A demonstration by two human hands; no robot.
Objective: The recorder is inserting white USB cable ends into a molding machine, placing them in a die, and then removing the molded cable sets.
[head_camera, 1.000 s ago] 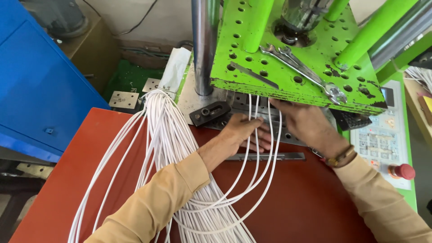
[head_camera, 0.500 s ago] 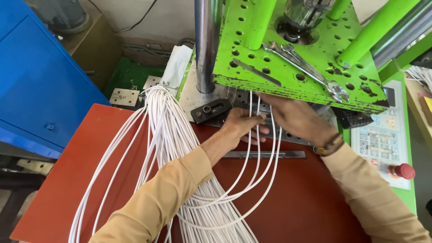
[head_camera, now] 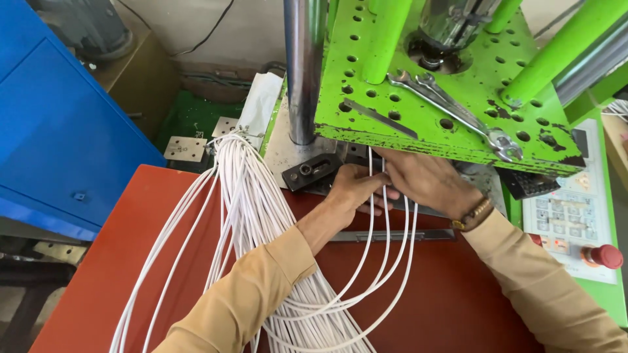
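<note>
Red-brown table (head_camera: pixel 104 261); white cable bundle (head_camera: pixel 252 202); flat metal bar (head_camera: pixel 392 235)

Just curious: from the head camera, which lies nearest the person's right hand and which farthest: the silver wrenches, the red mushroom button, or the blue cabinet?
1. Silver wrenches, above the right hand on the green plate.
2. Red mushroom button, lower right.
3. Blue cabinet, far left.

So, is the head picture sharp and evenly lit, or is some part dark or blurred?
Head view: mostly sharp and evenly lit. Left hand and right hand sit in the shadow under the green plate, so the white cables they touch are hard to follow there. Mild glare on the steel column. Wide-angle lens bends the edges.
</note>
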